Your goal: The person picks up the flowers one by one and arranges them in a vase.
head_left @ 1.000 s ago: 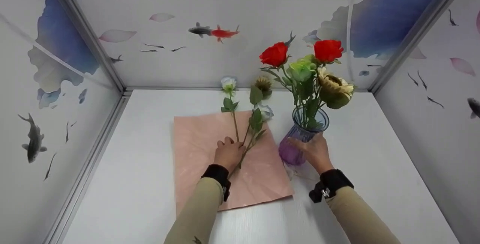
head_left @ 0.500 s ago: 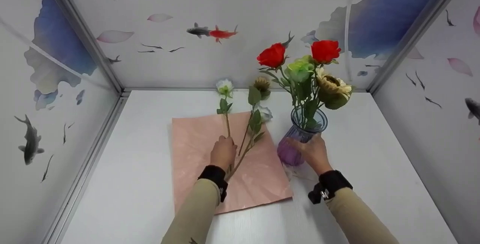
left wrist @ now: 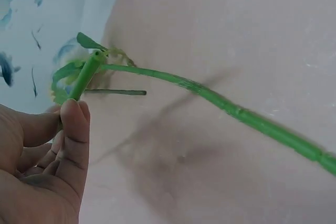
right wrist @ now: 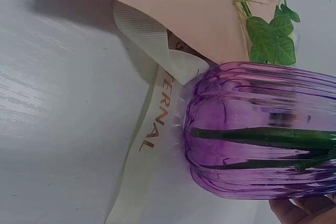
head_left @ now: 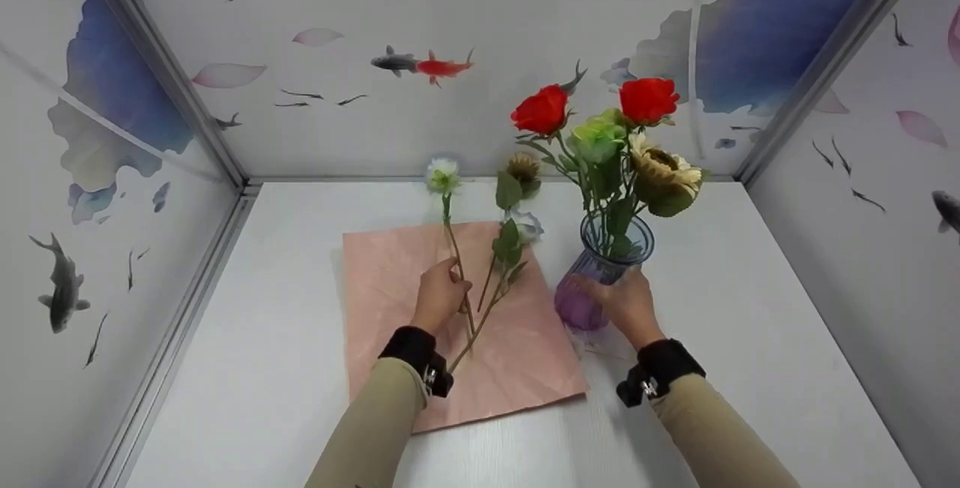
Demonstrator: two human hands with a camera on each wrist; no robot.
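My left hand [head_left: 441,296] pinches the stem of a white artificial flower [head_left: 443,176] over the pink wrapping paper [head_left: 397,263]. In the left wrist view, the cut end of its green stem [left wrist: 86,74] sticks out past the thumb and fingertips. My right hand [head_left: 631,304] grips the side of a ribbed blue-to-purple glass vase [head_left: 581,304]. Two red roses [head_left: 541,109], a green flower [head_left: 598,137] and a cream sunflower [head_left: 666,176] stand in it. Dark green stems [right wrist: 262,137] show through the vase wall in the right wrist view.
A brown flower [head_left: 523,167] and a pale blue-white flower [head_left: 526,225] lie at the paper's right side, stems across it. White ribbon with lettering [right wrist: 152,119] lies by the vase base. Printed panels [head_left: 315,112] wall in the white table [head_left: 285,210].
My left hand has taken hold of the white flower and drawn it left, apart from the other stems, turning its cut end into view. The right hand keeps its grip on the vase.
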